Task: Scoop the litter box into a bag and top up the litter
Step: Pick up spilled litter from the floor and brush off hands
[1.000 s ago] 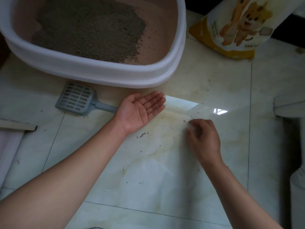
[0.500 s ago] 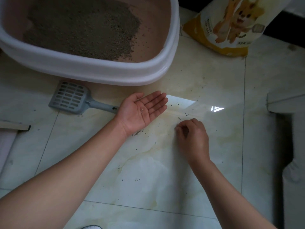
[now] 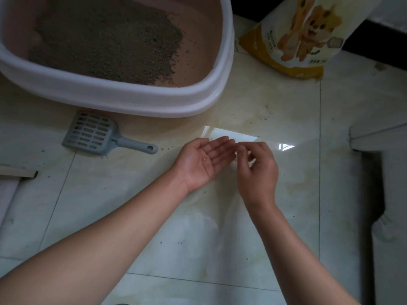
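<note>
Our left hand [image 3: 203,161] lies palm up, fingers flat, our right hand [image 3: 257,170] bunches its fingertips beside them, pinching something or nothing we cannot tell, while the scoop [image 3: 99,133] lies at nine o'clock, handle toward the nearer left hand, the litter box [image 3: 132,100] at eleven.

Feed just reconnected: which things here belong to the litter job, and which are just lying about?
For the job: litter box, its litter, grey scoop, yellow litter bag, spilled grains.
Lying about: flat strip at left edge, white fixture at right.
</note>
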`<state>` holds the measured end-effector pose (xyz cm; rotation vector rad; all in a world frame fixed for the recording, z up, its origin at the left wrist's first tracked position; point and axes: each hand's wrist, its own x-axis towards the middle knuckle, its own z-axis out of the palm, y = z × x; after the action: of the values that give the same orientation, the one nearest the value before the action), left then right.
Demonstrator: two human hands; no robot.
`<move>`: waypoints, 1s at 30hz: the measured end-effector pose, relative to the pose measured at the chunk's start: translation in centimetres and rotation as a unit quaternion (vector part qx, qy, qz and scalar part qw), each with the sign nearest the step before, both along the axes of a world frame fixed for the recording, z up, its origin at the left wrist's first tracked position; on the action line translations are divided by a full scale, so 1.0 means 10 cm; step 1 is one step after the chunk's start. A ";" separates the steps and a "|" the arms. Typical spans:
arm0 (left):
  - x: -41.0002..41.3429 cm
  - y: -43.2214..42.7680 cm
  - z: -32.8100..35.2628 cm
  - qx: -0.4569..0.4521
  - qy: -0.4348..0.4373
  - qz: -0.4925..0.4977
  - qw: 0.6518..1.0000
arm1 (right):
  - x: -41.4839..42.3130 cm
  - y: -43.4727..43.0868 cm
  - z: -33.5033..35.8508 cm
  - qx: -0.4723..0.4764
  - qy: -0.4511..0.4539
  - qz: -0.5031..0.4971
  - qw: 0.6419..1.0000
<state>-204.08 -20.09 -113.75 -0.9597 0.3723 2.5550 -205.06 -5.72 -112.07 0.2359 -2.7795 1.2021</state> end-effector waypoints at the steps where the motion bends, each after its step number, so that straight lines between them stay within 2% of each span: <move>1: -0.01 -0.03 0.00 0.001 0.003 0.009 1.000 | -0.03 0.08 -0.04 -0.002 -0.015 -0.030 0.999; 3: -0.01 -0.09 -0.01 0.008 0.009 0.014 1.000 | -0.07 0.22 -0.13 0.025 -0.069 -0.058 0.996; 6: 0.00 -0.11 0.01 0.021 0.015 0.017 1.000 | -0.07 0.31 -0.27 0.089 -0.125 -0.041 0.987; 17: -0.01 -0.18 0.02 0.048 0.025 0.034 0.998 | -0.12 0.10 -0.31 0.158 -0.119 -0.009 0.980; 20: -0.02 -0.19 0.01 0.046 0.032 0.032 0.998 | -0.10 0.03 -0.23 0.086 -0.121 -0.017 0.989; 23: -0.02 -0.18 -0.01 0.040 0.035 0.029 0.998 | 0.02 -0.14 -0.05 0.014 -0.067 -0.006 0.998; 28: -0.02 -0.04 0.01 0.047 0.044 0.003 0.998 | 0.16 -0.36 0.03 -0.006 -0.042 0.070 0.997; 30: -0.03 -0.06 -0.01 0.046 0.042 0.012 0.998 | 0.16 -0.34 -0.02 -0.037 -0.042 0.042 0.998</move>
<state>-204.43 -20.66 -113.86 -0.8306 0.2649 2.6147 -203.41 -9.15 -112.23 0.3048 -2.8141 1.3614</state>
